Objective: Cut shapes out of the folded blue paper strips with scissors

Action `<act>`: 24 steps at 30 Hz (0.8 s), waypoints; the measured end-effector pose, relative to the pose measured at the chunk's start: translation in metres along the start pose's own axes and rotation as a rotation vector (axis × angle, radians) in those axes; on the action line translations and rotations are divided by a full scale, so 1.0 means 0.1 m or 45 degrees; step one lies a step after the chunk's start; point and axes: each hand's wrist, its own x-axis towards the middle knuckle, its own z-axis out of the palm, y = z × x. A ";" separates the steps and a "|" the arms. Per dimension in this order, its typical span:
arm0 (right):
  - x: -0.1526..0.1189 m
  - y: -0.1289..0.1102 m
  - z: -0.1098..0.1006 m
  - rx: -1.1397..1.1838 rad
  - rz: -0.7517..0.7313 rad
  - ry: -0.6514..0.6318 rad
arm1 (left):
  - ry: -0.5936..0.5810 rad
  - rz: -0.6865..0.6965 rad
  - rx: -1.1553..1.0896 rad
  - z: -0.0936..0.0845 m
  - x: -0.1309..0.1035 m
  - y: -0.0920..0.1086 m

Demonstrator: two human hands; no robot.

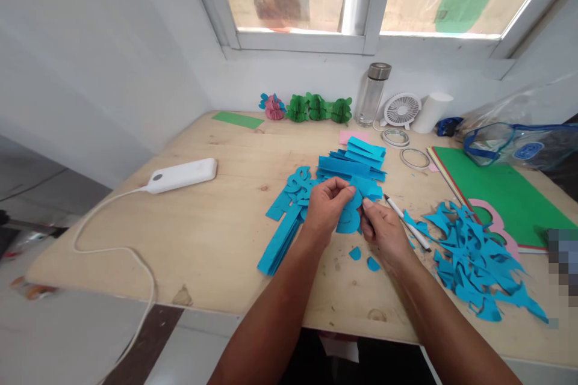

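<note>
Pinching from 2 sides: left hand (329,207) and right hand (380,225) grip a blue, round-lobed paper cutout (347,220) at its edges, probably for steadiness, above the middle of the pale wooden tabletop (239,222). Jagged blue paper scraps (467,252) lie right, likely for clearance; folded blue paper strips (350,166) sit farther, seemingly within reach.

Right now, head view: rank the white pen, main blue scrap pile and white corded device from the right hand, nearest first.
1. White pen: just right of the right hand.
2. Main blue scrap pile: farther right, past the pen.
3. White corded device: far left.
</note>
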 end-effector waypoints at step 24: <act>-0.01 -0.01 -0.01 0.243 0.100 -0.009 | -0.208 -0.298 -0.276 -0.03 0.02 -0.02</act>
